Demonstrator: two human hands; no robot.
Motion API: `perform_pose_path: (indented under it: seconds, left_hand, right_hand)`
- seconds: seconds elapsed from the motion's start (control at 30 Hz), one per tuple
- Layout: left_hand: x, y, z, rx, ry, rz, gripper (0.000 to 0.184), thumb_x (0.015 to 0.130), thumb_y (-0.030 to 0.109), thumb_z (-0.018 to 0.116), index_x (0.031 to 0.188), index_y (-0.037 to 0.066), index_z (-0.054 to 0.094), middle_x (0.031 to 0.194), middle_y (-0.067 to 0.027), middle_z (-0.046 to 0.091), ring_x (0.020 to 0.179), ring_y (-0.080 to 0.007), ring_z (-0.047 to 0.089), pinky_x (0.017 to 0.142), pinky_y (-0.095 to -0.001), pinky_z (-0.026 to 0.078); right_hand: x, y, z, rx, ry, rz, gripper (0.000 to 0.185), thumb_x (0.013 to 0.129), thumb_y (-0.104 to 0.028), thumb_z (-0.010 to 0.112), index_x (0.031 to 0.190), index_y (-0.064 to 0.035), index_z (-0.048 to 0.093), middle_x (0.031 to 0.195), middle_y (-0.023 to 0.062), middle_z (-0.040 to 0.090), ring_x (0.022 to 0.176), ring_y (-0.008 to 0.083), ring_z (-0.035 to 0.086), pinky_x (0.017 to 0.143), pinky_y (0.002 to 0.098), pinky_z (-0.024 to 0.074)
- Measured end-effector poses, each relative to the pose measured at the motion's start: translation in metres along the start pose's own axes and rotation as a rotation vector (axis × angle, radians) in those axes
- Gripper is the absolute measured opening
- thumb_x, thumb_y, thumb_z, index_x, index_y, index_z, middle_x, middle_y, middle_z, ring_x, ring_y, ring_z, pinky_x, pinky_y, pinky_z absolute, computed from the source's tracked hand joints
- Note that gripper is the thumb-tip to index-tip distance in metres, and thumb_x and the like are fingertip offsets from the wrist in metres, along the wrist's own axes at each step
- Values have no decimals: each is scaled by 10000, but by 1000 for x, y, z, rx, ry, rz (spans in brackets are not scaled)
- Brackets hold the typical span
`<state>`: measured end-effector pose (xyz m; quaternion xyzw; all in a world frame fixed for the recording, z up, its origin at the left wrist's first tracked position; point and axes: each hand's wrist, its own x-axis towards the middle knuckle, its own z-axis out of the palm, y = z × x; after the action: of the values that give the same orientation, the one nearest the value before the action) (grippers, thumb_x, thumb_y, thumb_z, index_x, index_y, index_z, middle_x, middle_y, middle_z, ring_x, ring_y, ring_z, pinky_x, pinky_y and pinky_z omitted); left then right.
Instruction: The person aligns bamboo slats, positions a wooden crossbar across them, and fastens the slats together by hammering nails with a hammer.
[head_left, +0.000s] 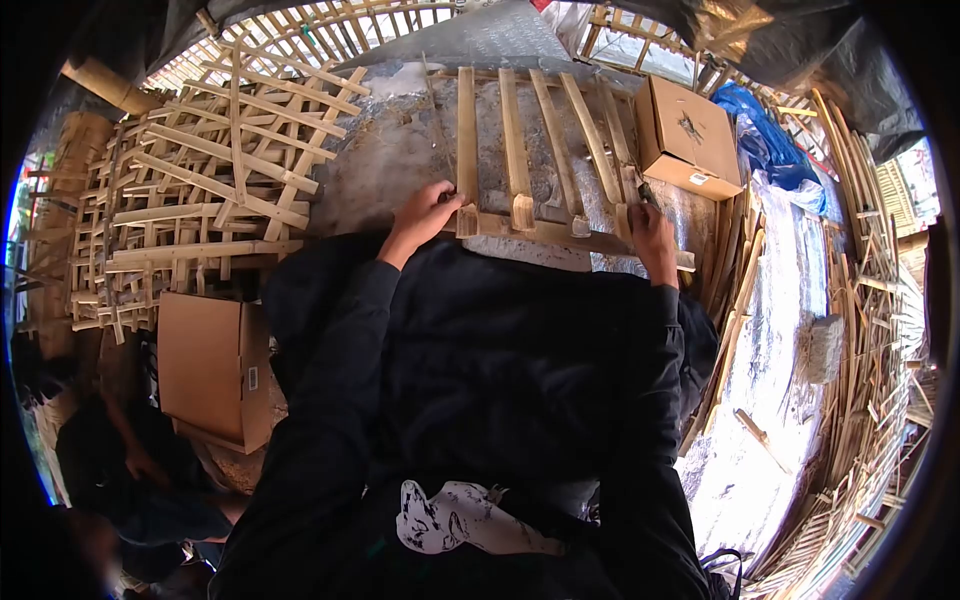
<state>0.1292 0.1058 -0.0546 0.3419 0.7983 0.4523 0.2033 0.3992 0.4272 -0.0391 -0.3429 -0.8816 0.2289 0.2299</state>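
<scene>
A frame of bamboo slats lies in front of me, several lengthwise slats over a crosspiece at the near end. My left hand is closed at the near end of the leftmost slat, with fingers and thumb at its edge. At the right end of the frame, my right hand is curled beside the rightmost slat. A small dark object shows at its fingertips; its kind is unclear. The right palm is hidden.
Stacked bamboo lattice panels stand at left. One cardboard box sits right of the frame, another cardboard box at lower left. A person is beside that box. Long bamboo strips and blue plastic lie at right.
</scene>
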Motion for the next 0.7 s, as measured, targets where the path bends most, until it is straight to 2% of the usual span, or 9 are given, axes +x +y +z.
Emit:
perform_pose_path:
  seconds: [0.17,0.23,0.43,0.5,0.57,0.63,0.67,0.7]
  left_hand:
    - [-6,18,5,52,-6,-41,312,984,294,667,928,-10,628,712,-37,523,682,-106,461,625,-325,393]
    - [-2,10,11,87,9,-13,373,948,350,673,1018,-16,656,756,-156,639,686,-264,615,651,-404,462]
    - [-2,2,22,29,100,30,339,971,310,643,962,-29,626,812,-202,664,735,-296,661,687,-421,485]
    - [-9,5,24,3,136,13,339,981,307,636,944,-30,616,788,-195,647,713,-291,640,677,-417,477]
    - [-13,8,22,-22,170,-2,341,990,304,628,926,-30,607,764,-188,631,691,-286,620,668,-413,470]
    - [-17,11,18,6,7,-122,350,999,306,624,902,-29,591,703,-136,576,647,-219,553,641,-390,445]
    - [-18,12,20,6,0,-121,350,999,306,624,902,-29,591,703,-136,576,647,-219,553,641,-390,445]
    - [-19,10,23,-95,48,-134,336,995,297,623,899,-23,593,686,-99,552,640,-180,517,626,-378,429]
  right_hand:
    - [3,11,-3,-2,-35,77,342,1002,-320,615,1103,-12,724,999,279,720,1002,476,676,849,523,527]
    - [7,21,-2,33,-26,88,349,999,-324,620,1113,-13,728,1006,276,723,1004,470,681,850,514,531]
    - [9,23,-1,52,-66,107,357,1003,-331,624,1119,-9,726,992,266,723,976,446,698,821,459,534]
    - [12,24,0,13,-73,84,358,1002,-330,629,1126,-7,724,1004,265,723,985,442,699,829,453,535]
    - [14,21,-2,111,-42,24,398,1000,-371,626,1130,-7,718,1006,282,717,1004,462,683,849,486,534]
    - [25,40,11,119,-19,-16,401,1005,-379,621,1146,-13,709,1008,281,714,999,466,680,847,492,530]
    - [27,53,16,128,4,-55,405,1010,-386,617,1161,-20,700,1011,280,711,995,470,676,844,498,526]
    - [24,46,11,138,8,-45,403,1031,-384,590,1180,-21,686,1017,275,710,998,483,666,833,510,518]
